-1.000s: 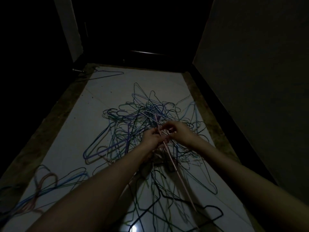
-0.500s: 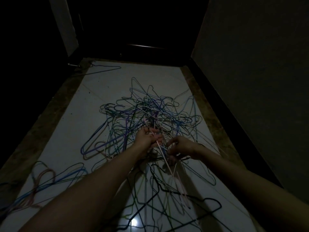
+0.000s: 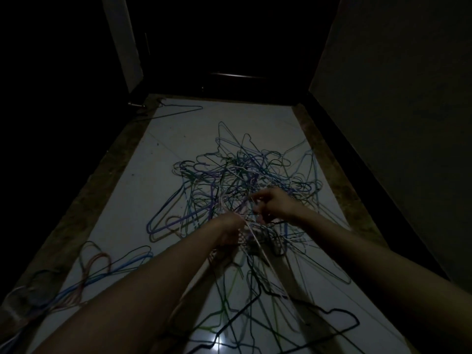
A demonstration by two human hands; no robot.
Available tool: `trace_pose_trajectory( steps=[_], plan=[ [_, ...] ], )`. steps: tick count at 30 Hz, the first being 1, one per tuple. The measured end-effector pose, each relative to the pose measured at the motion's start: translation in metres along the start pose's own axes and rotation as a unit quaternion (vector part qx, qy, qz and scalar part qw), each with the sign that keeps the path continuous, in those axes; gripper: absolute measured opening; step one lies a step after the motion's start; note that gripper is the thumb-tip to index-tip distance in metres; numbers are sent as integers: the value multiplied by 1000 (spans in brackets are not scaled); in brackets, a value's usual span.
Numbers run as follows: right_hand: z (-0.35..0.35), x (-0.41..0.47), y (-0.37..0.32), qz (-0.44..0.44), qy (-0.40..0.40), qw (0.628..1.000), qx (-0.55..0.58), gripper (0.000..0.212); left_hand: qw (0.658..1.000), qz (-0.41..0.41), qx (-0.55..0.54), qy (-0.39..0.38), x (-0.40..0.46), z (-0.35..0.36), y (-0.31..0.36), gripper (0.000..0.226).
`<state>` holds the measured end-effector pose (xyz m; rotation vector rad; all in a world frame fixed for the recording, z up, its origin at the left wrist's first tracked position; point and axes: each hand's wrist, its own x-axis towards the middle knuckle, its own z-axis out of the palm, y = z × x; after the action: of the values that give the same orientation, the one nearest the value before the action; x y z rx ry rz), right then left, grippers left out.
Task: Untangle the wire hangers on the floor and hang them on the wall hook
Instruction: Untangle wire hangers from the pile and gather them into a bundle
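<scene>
1. The fingers (image 3: pixel 256 200) of the right hand (image 3: pixel 274 206) are curled and pinched on thin wire at the near edge of the pile; which hanger is held cannot be told in the dim light.
2. The fingers of the left hand (image 3: pixel 229 229) are curled around a pale pink hanger (image 3: pixel 255 240), whose straight wire is seen running from the hand down toward the camera. The left hand is placed nearer the camera than the right hand, and the two are close together but apart.
3. Both bare forearms are extended from the bottom of the view toward the middle of the floor.
4. The tangled pile of wire hangers (image 3: pixel 240 175) is shown lying on the pale tiled floor (image 3: pixel 143 190), just beyond and beneath the hands; blue, purple, green and dark wires are interlocked.
5. A black hanger (image 3: pixel 339 325) is seen flat on the floor near the camera, below the right forearm.
6. A smaller group of hangers (image 3: pixel 102 272), blue and reddish, is seen apart from the pile at lower left.
7. A single hanger (image 3: pixel 178 111) is seen at the far left end of the floor, well apart from the pile.
8. The floor is bordered by a darker strip, with a wall (image 3: pixel 398 123) at right and a dark doorway beyond.
</scene>
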<state>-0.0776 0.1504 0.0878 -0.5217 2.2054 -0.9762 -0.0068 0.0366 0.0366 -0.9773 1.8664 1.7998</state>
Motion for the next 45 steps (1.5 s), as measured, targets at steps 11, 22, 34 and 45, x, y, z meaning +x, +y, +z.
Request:
trace_pose_trajectory(
  steps=[11,22,34,45],
  plan=[
    [37,28,-71,-103,-14,993,-60,39,987,121,107,15,-44,-75,31,9],
    [25,30,-71,-109,26,988,-103,39,966,234,-104,28,-44,-42,18,50],
    [41,28,-29,-304,136,908,-256,26,960,227,-69,150,-11,-62,5,34],
    [63,49,45,-113,41,982,-143,13,945,200,-82,245,12,-77,-16,25]
  ],
)
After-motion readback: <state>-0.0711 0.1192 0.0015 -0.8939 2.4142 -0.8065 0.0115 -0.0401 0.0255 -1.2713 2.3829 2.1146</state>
